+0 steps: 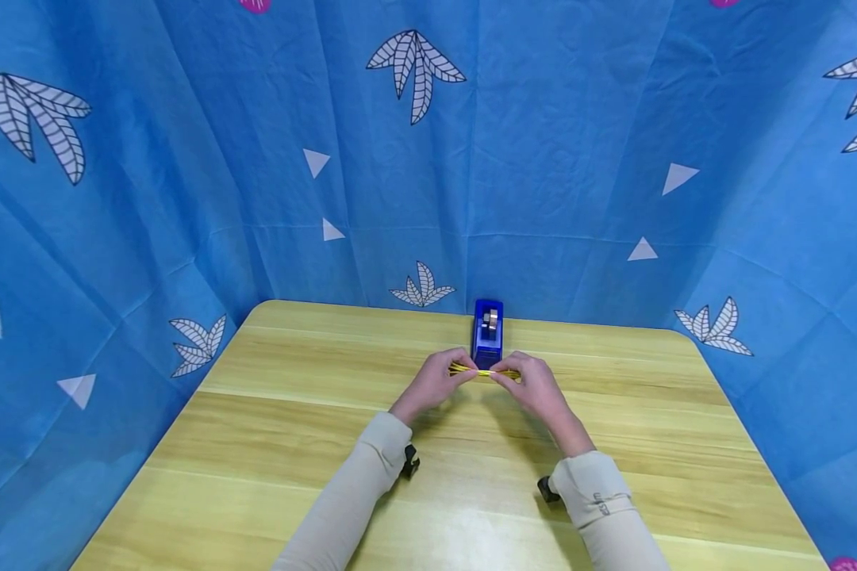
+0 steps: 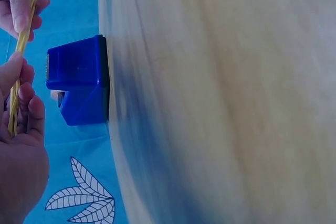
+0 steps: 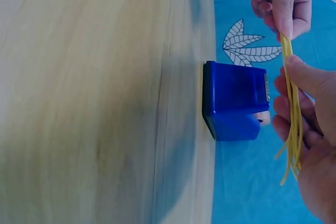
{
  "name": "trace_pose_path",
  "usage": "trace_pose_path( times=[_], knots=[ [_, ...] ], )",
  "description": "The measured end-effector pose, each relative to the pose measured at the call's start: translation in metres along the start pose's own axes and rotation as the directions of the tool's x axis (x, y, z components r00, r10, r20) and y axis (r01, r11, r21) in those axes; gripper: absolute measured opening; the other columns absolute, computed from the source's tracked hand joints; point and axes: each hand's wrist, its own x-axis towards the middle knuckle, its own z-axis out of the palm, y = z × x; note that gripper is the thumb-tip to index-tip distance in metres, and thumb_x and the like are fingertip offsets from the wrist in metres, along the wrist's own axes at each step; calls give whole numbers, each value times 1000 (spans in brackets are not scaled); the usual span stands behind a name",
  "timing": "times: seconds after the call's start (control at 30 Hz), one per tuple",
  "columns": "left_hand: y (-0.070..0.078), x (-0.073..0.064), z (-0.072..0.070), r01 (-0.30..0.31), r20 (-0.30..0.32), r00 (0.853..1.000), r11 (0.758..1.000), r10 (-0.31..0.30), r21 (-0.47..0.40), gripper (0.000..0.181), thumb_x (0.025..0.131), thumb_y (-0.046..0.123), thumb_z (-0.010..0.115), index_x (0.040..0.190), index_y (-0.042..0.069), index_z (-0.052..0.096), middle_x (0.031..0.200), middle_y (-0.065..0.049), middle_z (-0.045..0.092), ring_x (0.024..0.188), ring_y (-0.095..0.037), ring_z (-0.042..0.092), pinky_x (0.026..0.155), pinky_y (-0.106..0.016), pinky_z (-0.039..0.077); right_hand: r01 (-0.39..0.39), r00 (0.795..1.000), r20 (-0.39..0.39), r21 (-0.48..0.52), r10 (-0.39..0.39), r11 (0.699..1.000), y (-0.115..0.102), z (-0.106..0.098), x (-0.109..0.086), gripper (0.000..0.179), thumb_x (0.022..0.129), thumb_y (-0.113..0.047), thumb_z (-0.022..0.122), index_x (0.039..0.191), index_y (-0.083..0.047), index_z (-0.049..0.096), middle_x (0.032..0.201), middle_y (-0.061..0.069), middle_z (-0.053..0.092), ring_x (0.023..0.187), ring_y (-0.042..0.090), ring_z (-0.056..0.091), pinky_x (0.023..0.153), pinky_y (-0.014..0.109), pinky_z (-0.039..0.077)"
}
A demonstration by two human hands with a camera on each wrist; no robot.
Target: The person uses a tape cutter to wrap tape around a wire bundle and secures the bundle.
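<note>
A thin bundle of yellow strands stretches level between the two hands in the head view. My left hand pinches it left of its middle, thumb against fingers. Just to the right, my right hand pinches the same bundle, leaving a short length bare between the thumbs. In the right wrist view the strands fan out loosely past the right hand's palm. Directly behind the hands stands a blue tape dispenser with a small roll of tape in it. What the strands are made of, I cannot tell.
The hands are over a light wood-grain table with rounded far corners. A blue curtain with leaf and triangle prints hangs around its back and sides. Dark wrist mounts sit under the pale sleeves.
</note>
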Motion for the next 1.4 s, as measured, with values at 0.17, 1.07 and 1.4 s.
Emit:
trace_pose_path(
  times=[0.17, 1.07, 1.4],
  knots=[
    [1, 0, -2, 7, 2, 1000, 1000, -7, -9, 4, 101, 20, 69, 98, 18, 72, 102, 4, 72, 99, -11, 65, 88, -28, 56, 15, 1000, -4, -31, -15, 999, 2, -3, -1, 16, 94, -17, 77, 105, -6, 80, 98, 8, 76, 94, 27, 71, 85, 46, 59],
    [-2, -2, -13, 32, -4, 999, 999, -32, 8, 4, 101, 20, 69, 99, 16, 71, 104, 2, 72, 101, -12, 66, 90, -29, 57, -116, 992, -14, 212, 122, 970, 20, -12, -12, 15, 96, -15, 75, 109, -10, 80, 105, 5, 76, 101, 24, 69, 91, 45, 57],
    [-3, -3, -11, 23, 1, 1000, 1000, -23, 10, 4, 100, 20, 70, 101, 16, 71, 105, 2, 73, 103, -13, 67, 92, -30, 56, -114, 993, -18, 197, 120, 974, 24, -9, -13, 12, 96, -14, 75, 106, -9, 80, 103, 6, 76, 99, 24, 69, 88, 40, 57]
  ],
)
